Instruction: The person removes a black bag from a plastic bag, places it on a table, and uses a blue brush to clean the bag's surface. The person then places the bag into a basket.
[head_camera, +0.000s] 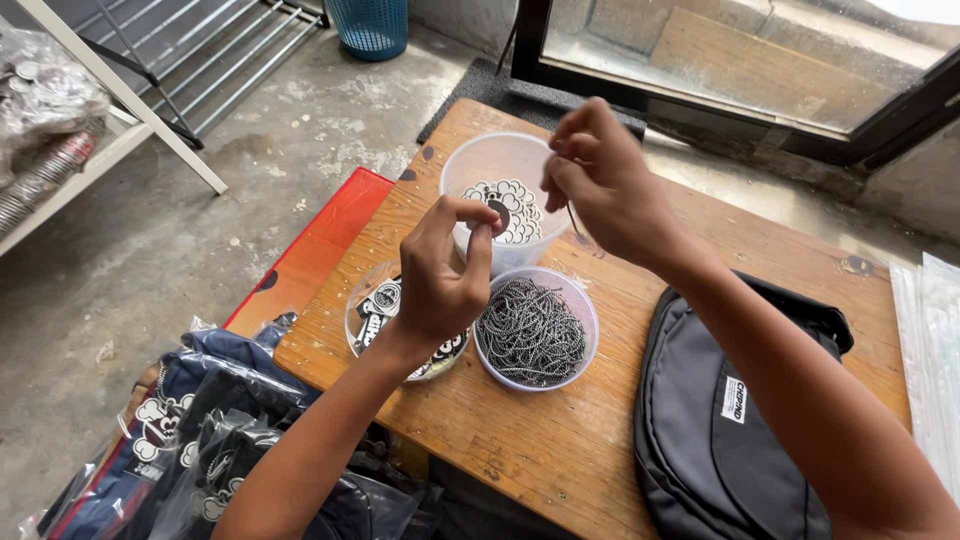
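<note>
While I sit at the wooden table (560, 440), my left hand (440, 275) pinched shut on something too small to tell, my right hand (600, 175) pinching a thin ball chain (572, 220), both above the tub of chains (535, 330), white tub of stickers (500, 200) just behind, black bag (720, 420) right.

Single head view; looks steeply down, close over wooden table (560, 440); concrete floor (180, 260) at left
</note>
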